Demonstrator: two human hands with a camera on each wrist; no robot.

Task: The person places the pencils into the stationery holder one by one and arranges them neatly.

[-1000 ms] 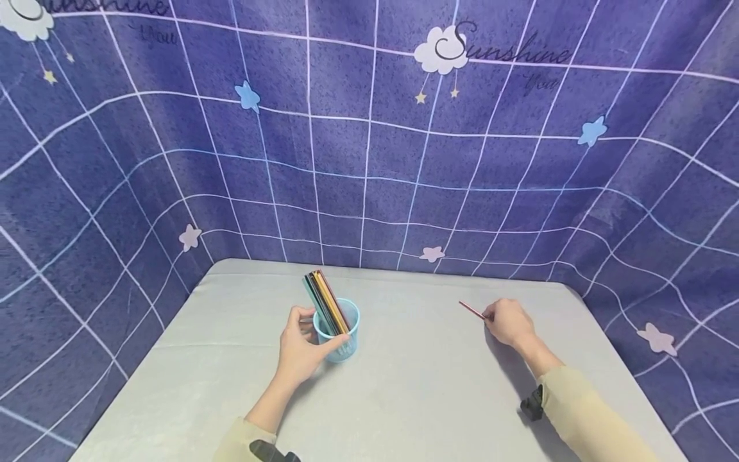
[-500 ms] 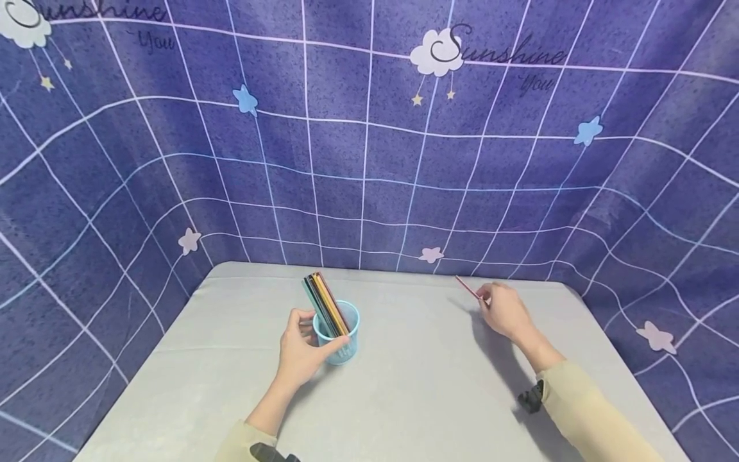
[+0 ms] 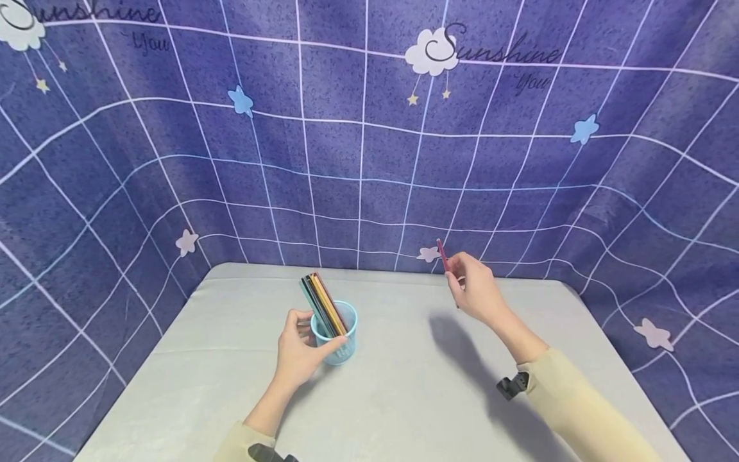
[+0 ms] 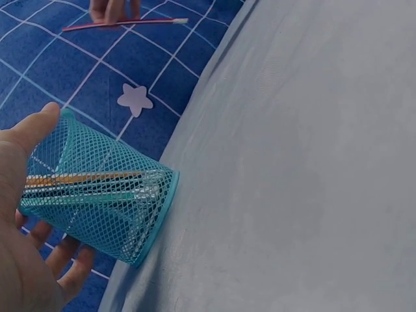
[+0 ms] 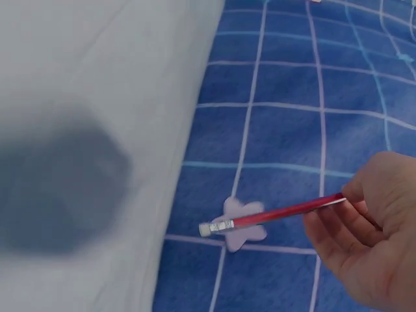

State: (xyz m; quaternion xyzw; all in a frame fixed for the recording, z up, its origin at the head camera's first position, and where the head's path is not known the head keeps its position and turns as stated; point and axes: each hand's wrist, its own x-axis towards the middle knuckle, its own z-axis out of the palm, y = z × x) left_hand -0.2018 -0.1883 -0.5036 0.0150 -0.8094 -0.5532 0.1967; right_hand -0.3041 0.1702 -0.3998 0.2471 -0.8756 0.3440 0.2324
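Note:
My left hand (image 3: 296, 359) holds a light blue mesh pencil cup (image 3: 345, 350) on the table, thumb on the near side and fingers behind. Several pencils (image 3: 324, 305) in black, yellow, teal and dark red lean left inside it. In the left wrist view the mesh cup (image 4: 107, 201) shows the pencils through its wall. Over on the right, above the table, my right hand (image 3: 478, 290) pinches a red pencil (image 3: 442, 253) between thumb and fingers. The right wrist view shows that red pencil (image 5: 279, 213) with its metal band and white eraser (image 5: 205, 229) on the table side.
A pale grey cloth covers the table (image 3: 381, 410). Behind and at both sides hangs a blue-purple curtain (image 3: 346, 154) with a white grid, stars and clouds. Dark devices are strapped on both wrists, such as the right wrist camera (image 3: 512, 386).
My right hand has lifted the red pencil off the table and carried it up and to the left, turning it more upright. The left hand and the cup stay in place.

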